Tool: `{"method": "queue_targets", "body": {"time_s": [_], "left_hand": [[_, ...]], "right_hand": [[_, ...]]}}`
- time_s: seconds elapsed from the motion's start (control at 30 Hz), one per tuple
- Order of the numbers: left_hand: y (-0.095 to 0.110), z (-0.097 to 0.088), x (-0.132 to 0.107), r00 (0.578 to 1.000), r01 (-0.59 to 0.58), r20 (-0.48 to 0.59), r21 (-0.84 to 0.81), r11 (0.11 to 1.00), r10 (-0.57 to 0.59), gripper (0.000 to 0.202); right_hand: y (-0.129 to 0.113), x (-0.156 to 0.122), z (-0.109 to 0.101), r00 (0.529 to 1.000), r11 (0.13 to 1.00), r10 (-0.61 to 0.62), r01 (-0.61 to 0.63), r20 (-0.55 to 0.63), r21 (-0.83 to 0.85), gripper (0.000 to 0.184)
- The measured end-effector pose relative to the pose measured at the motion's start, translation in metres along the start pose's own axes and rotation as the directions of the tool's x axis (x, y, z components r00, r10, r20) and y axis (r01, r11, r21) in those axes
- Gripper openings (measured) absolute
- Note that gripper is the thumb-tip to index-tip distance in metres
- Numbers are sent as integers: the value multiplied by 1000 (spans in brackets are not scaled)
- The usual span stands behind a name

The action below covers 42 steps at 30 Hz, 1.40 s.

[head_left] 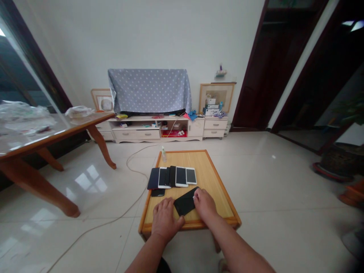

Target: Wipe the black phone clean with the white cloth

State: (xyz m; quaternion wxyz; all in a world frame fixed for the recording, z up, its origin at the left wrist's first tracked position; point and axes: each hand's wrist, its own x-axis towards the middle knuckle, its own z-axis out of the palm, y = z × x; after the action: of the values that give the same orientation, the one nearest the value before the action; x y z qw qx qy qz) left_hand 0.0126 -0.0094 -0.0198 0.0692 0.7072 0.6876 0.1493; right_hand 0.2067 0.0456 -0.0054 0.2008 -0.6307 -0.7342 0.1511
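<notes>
A black smartphone [184, 201] lies aslant on the small wooden table [207, 167], its dark face up. My left hand [165, 218] grips its left end, thumb at the near edge and fingers at the far corner. Over the phone's right end, my right hand [205, 204] is closed, with a bit of something white [194, 197] showing at its fingertips; its kind is too small to tell. Beyond the hands several phones [181, 176] lie side by side in an overlapping row, some white-framed, some dark. A smaller black phone-like item [158, 192] sits below the row's left end.
A small clear spray bottle [163, 154] stands at the table's far left corner. A cable [129, 206] runs over the floor on the left, near a larger wooden table [93, 123] bearing plastic bags. A low white cabinet [136, 134] lines the wall.
</notes>
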Motion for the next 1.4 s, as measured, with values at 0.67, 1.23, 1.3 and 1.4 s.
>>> {"method": "queue_targets", "body": {"time_s": [0.67, 1.23, 1.3, 1.4], "left_hand": [[-8, 2, -1, 1000, -20, -12, -30, 999, 20, 66], [-8, 1, -2, 1000, -5, -16, -57, 998, 4, 61], [-7, -1, -2, 1000, -5, -16, -58, 998, 4, 61], [-6, -2, -3, 1000, -9, -23, -60, 998, 8, 67]], "right_hand": [[-38, -27, 15, 917, 943, -333, 327, 222, 60, 21], [-53, -23, 9, 931, 945, -244, 292, 272, -149, 33], [-54, -17, 11, 944, 951, -198, 250, 265, -179, 36], [-56, -12, 13, 955, 958, -139, 197, 261, -208, 42]]}}
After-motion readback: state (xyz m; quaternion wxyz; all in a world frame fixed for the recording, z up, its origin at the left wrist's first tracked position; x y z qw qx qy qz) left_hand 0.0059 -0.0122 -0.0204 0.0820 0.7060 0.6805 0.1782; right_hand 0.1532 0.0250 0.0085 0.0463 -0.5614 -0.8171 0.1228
